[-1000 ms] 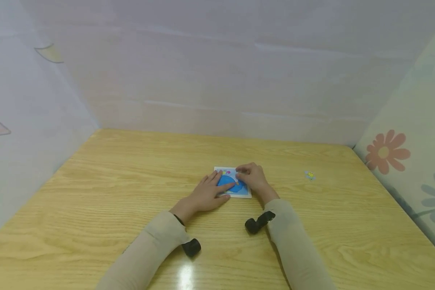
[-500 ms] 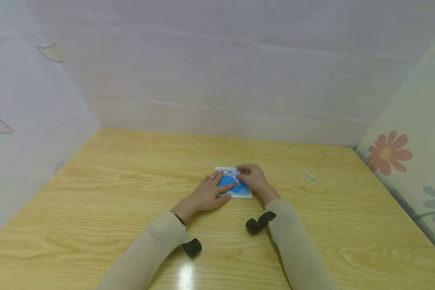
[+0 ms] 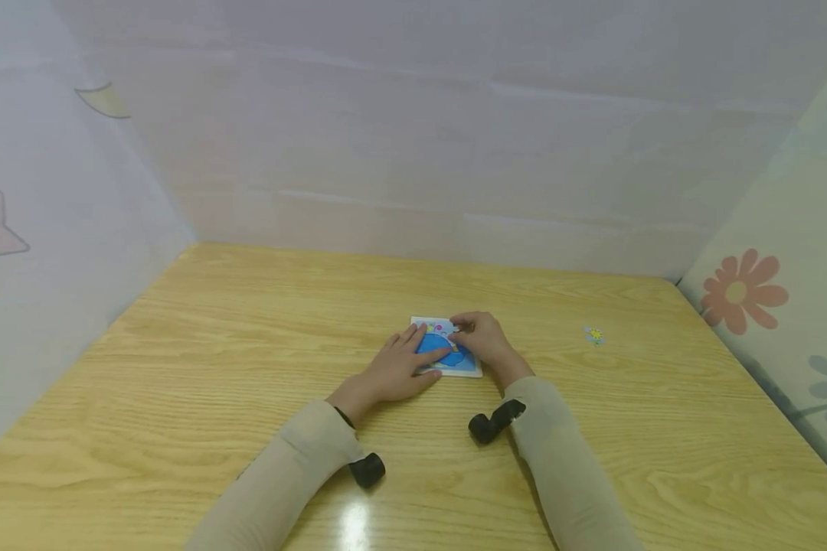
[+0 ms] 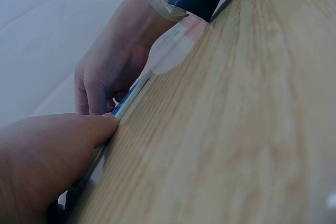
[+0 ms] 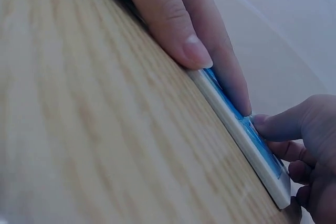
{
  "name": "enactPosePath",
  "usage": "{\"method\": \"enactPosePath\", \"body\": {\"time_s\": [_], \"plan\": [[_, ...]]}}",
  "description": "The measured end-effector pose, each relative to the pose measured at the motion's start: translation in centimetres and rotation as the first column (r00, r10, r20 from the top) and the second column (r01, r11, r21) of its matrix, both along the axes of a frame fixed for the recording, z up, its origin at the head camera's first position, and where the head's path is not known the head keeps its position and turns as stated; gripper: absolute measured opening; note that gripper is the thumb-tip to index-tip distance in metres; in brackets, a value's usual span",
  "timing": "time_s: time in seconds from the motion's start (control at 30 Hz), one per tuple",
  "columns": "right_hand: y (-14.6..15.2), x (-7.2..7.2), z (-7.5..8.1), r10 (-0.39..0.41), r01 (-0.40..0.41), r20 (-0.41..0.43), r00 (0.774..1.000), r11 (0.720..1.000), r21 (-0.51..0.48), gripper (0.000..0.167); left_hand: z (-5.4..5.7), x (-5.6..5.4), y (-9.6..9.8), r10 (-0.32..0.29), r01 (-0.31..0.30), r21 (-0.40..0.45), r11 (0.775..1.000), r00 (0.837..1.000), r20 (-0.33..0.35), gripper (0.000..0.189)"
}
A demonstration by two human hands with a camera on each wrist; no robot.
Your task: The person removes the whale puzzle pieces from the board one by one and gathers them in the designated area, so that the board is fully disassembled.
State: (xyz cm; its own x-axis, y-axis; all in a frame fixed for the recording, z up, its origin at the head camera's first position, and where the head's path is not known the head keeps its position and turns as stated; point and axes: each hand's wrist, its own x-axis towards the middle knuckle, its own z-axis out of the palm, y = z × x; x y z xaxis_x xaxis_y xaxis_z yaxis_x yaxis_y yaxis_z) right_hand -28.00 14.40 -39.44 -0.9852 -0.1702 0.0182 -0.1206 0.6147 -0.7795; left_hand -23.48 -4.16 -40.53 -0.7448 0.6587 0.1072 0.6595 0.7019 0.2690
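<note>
Board [image 3: 439, 341] lies under left hand [image 3: 394, 369], fingers spread; right hand [image 3: 485, 338] curls over its far right corner, can't tell if pinching tbh.

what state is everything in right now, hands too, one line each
left hand: fingers spread, resting on the picture board
right hand: fingers curled at the board's right side, thumb touching it; whether it pinches anything is unclear
picture board: flat on the table, partly covered by both hands
small piece with a yellow shape: loose on the table, apart from the board
</note>
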Motion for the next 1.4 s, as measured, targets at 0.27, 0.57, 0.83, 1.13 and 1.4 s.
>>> {"method": "enactPosePath", "body": {"time_s": [0.27, 0.57, 0.83, 1.13, 1.4], "plan": [[0.1, 0.1, 0.1, -0.002, 0.003, -0.026, 1.000, 1.000, 0.028, 0.028, 0.0, -0.1, 0.1, -0.003, 0.003, -0.010, 1.000, 1.000, 0.005, 0.046], [0.7, -0.3, 0.0, 0.006, -0.006, -0.039, 0.999, 1.000, 0.015, 0.026, 0.0, -0.3, 0.3, 0.007, -0.007, -0.012, 1.000, 1.000, 0.014, 0.046], [1.8, 0.0, 0.6, -0.033, 0.034, 0.027, 0.999, 0.997, -0.068, 0.026, 0.0, -0.2, 0.3, 0.013, -0.012, -0.017, 1.000, 1.000, 0.023, 0.046], [4.9, -0.3, 1.7, 0.020, -0.017, -0.097, 0.995, 0.999, 0.032, 0.027, 0.1, -0.1, 0.3, 0.020, -0.020, -0.016, 1.000, 1.000, 0.023, 0.046], [8.3, 0.5, 2.9, 0.044, -0.032, -0.144, 0.989, 0.996, 0.083, 0.031, -0.1, -0.1, 0.4, 0.010, -0.010, -0.011, 1.000, 1.000, 0.022, 0.045]]}}
